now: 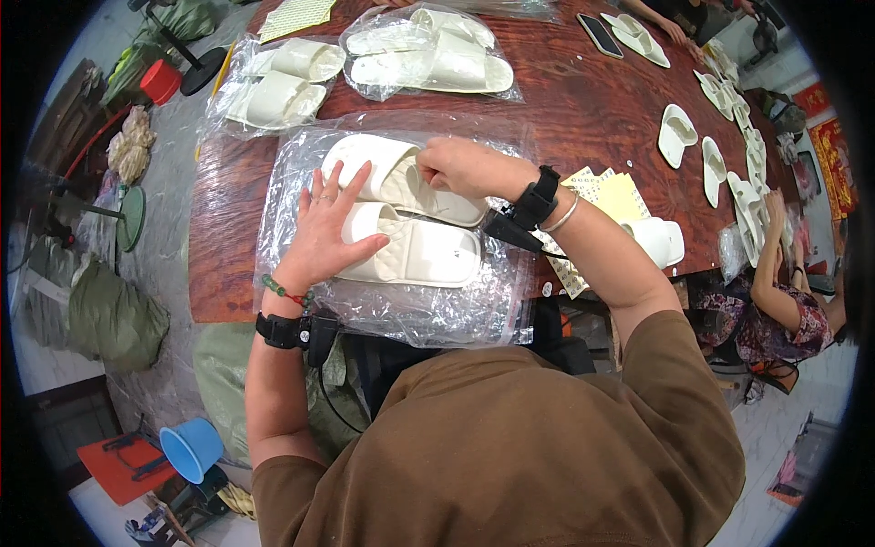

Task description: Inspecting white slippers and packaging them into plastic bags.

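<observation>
A pair of white slippers lies side by side on a clear plastic bag (410,314) at the table's near edge. My left hand (321,228) rests with fingers spread over the toe ends of both the far slipper (369,166) and the near slipper (442,253). Over the far slipper's foot opening, my right hand (467,168) is closed, its curled fingers at the edge of the strap. Whatever those fingertips may pinch is hidden. A size mark shows on the near slipper's heel.
Bagged slippers (433,62) and another bagged pair (278,91) lie farther back. Yellow sticker sheets (620,196) and a loose white slipper (658,242) are to the right. Past more slippers, a phone (599,36) and another person's arm (770,232) appear on the table's far right side.
</observation>
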